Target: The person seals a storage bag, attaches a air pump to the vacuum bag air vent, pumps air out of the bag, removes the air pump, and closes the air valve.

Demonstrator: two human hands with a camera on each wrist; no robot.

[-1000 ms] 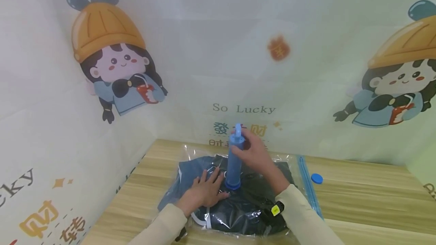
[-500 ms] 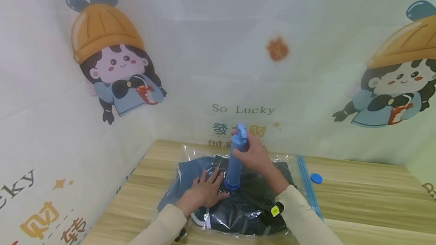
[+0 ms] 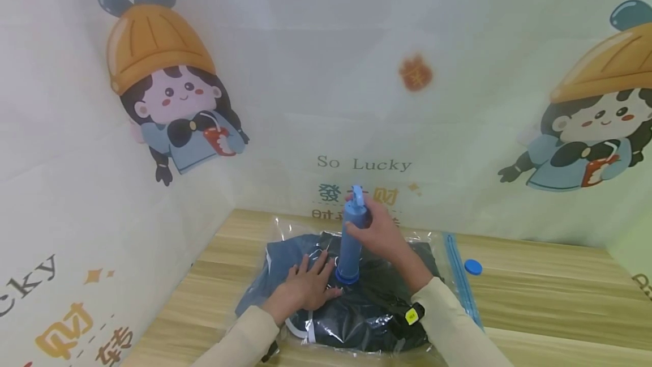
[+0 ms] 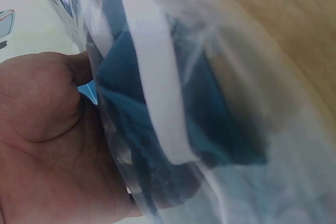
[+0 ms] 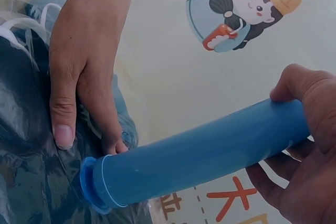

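A clear vacuum storage bag [image 3: 377, 321] with dark and blue clothes inside lies on the table. On it a blue hand pump [image 3: 350, 248] stands nearly upright, its round base at the bag's valve. My right hand [image 3: 379, 228] grips the pump's barrel near the top, thumb and fingers around it, just below the handle [image 3: 358, 194]. Left of the pump base, my left hand [image 3: 308, 287] presses flat on the bag with fingers spread. In the right wrist view the thumb of that hand lies close to the pump base [image 5: 94, 184].
A blue round cap [image 3: 473, 267] lies on the wooden table [image 3: 550, 287], right of the bag. Along the bag's right side runs a blue zip seal [image 3: 462, 279]. Behind the table hangs a printed cloth wall [image 3: 316, 72].
The pump handle has turned and tilted a little to the right, then partly back, with the right hand on the barrel throughout. My left hand stays in place on the bag.
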